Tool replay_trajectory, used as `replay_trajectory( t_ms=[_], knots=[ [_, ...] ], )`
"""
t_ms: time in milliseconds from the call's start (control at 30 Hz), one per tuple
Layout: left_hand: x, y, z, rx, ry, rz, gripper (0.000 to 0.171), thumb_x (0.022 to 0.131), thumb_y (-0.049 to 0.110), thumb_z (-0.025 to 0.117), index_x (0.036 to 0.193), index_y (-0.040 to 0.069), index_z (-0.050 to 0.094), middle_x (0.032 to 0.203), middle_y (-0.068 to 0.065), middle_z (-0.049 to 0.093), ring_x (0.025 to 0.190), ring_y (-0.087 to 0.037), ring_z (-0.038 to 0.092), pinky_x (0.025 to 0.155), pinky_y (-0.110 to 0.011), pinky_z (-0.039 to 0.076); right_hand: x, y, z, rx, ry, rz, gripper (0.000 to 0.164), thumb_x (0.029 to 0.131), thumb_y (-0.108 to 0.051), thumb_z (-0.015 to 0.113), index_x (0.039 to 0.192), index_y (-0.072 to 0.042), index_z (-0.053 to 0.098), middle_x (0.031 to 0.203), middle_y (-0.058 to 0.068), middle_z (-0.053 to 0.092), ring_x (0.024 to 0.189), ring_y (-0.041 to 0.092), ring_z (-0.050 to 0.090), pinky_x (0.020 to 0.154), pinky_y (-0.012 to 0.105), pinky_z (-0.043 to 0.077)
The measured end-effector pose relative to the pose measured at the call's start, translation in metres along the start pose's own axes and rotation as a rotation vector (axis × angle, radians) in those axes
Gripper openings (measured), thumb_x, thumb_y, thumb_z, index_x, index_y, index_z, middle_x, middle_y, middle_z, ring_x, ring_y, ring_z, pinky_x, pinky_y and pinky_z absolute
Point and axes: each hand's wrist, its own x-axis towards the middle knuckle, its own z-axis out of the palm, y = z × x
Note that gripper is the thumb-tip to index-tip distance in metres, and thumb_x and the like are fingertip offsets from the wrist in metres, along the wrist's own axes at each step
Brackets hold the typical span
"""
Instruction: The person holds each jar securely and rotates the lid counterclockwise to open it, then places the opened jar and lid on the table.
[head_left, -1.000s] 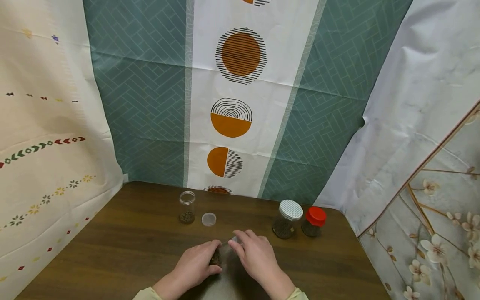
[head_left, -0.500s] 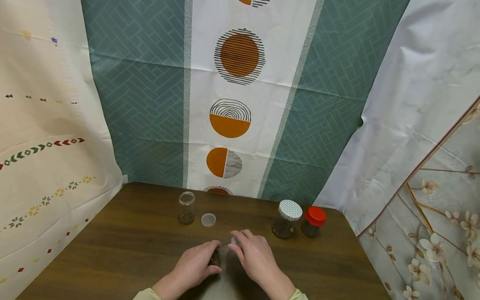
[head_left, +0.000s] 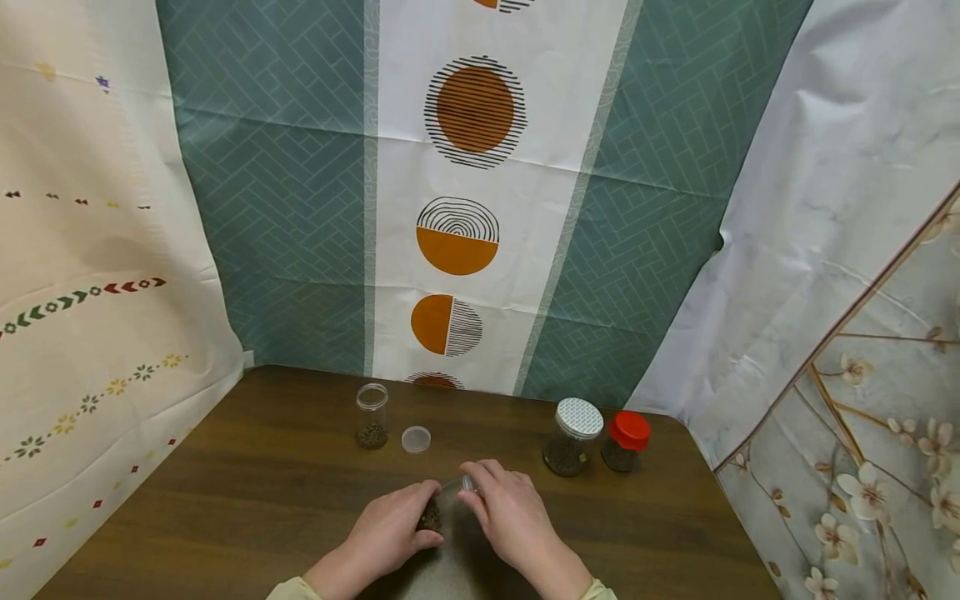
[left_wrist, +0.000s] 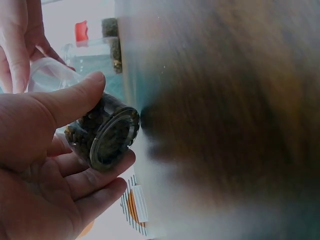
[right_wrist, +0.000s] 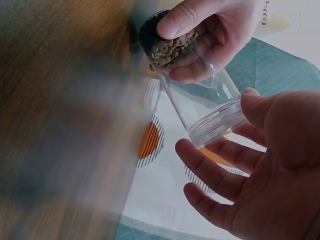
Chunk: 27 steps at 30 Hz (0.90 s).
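My left hand grips the lower part of a clear jar, thumb on one side and fingers on the other. Small round brown seeds or pellets fill the jar's bottom. It is held tilted, its base close to the tabletop; the left wrist view does not show clearly whether they touch. My right hand holds the jar's ridged clear lid between thumb and fingers. The lid sits on the jar's mouth, partly covered by the right hand in the head view.
Farther back on the brown wooden table stands an uncovered jar with some brown contents. A loose clear lid lies beside it. To the right are a jar with a white patterned lid and a red-lidded jar.
The right fingers have shifted slightly on the lid, which shows a little more of its ridged side. The left hand and jar stay nearly in place; the head view drifts slightly.
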Motion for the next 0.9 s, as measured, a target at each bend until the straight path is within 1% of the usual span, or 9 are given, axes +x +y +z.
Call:
replay_trajectory(
  t_ms=[167,433,533,733,900],
  knots=[
    [-0.0002,-0.0007,0.0007,-0.003,0.004,0.003,0.058,0.088,0.034,0.095,0.131,0.008,0.066,0.121,-0.006,0.076,0.102,-0.025,0.075,0.077,-0.045,0.061,-0.0006,0.0002,0.0002,0.008,0.001,-0.004,0.034,0.111,-0.03,0.069,0.143,-0.017,0.069,0.131,0.0,0.071,0.113,0.021,0.074,0.098,0.058,0.056],
    [-0.0011,-0.0004,0.0011,0.013,0.022,0.011,0.056,0.088,0.033,0.095,0.129,0.009,0.066,0.118,-0.005,0.076,0.101,-0.024,0.074,0.076,-0.044,0.06,-0.0014,0.0012,0.0005,0.015,-0.017,0.007,0.035,0.112,-0.032,0.067,0.145,-0.018,0.068,0.133,0.0,0.07,0.115,0.022,0.073,0.1,0.058,0.056],
    [-0.0012,-0.0004,0.0011,0.009,0.021,0.01,0.056,0.088,0.033,0.095,0.129,0.009,0.066,0.119,-0.005,0.076,0.101,-0.024,0.074,0.077,-0.044,0.06,-0.0012,0.001,0.0001,0.018,-0.017,0.006,0.037,0.112,-0.03,0.068,0.147,-0.019,0.067,0.135,0.0,0.069,0.116,0.024,0.072,0.101,0.059,0.055],
    [-0.001,-0.0008,0.0017,0.002,0.019,0.008,0.057,0.089,0.033,0.095,0.13,0.008,0.066,0.121,-0.006,0.076,0.102,-0.025,0.075,0.077,-0.045,0.061,-0.0006,0.001,-0.0014,0.002,-0.002,-0.012,0.04,0.111,-0.031,0.069,0.149,-0.021,0.067,0.141,0.001,0.067,0.118,0.026,0.07,0.101,0.06,0.055],
    [-0.0008,-0.0014,0.0021,-0.006,0.018,0.007,0.056,0.089,0.033,0.095,0.13,0.008,0.066,0.121,-0.006,0.076,0.102,-0.025,0.075,0.076,-0.045,0.061,-0.0009,0.0007,-0.002,-0.01,-0.005,-0.027,0.043,0.108,-0.03,0.074,0.149,-0.02,0.067,0.142,0.001,0.068,0.122,0.027,0.069,0.102,0.06,0.055]
  ],
)
